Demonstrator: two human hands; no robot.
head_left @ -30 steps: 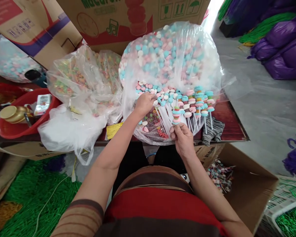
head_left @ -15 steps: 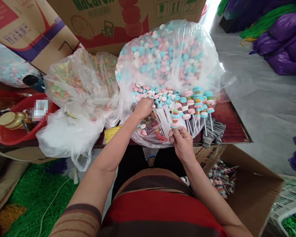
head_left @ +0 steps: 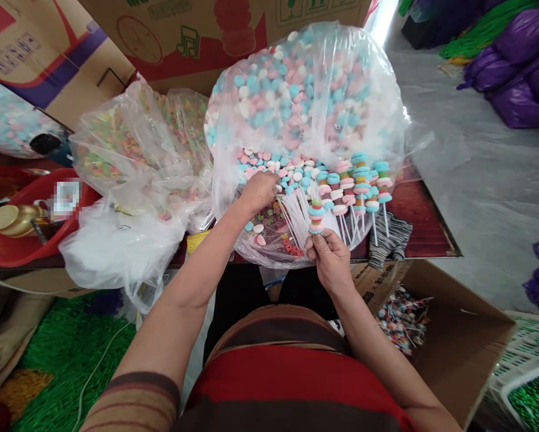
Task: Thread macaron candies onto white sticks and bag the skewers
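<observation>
In my right hand (head_left: 330, 258) is a candy skewer (head_left: 316, 217), held upright between thumb and fingers, with blue, pink, green and orange pieces stacked on it. My left hand (head_left: 261, 191) reaches down at the edge of the loose pink, blue and white marshmallows (head_left: 298, 176); its fingers are curled and what they pinch is hidden. Bare white sticks (head_left: 294, 213) lie fanned out between my hands. Finished-looking skewers (head_left: 360, 183) rest in a row to the right. Gummy rings (head_left: 276, 225) lie below my left wrist.
A large clear bag of marshmallows (head_left: 305, 96) bulges behind. Bags of coloured gummies (head_left: 129, 138) and a red basin (head_left: 8, 243) stand to the left. A striped grey glove (head_left: 390, 237) lies near the table's right edge. Below is an open cardboard box (head_left: 458, 336) holding wrapped sweets.
My left hand has shifted slightly up among the marshmallows. The right hand keeps the skewer in nearly the same place. The whole view has moved a little.
</observation>
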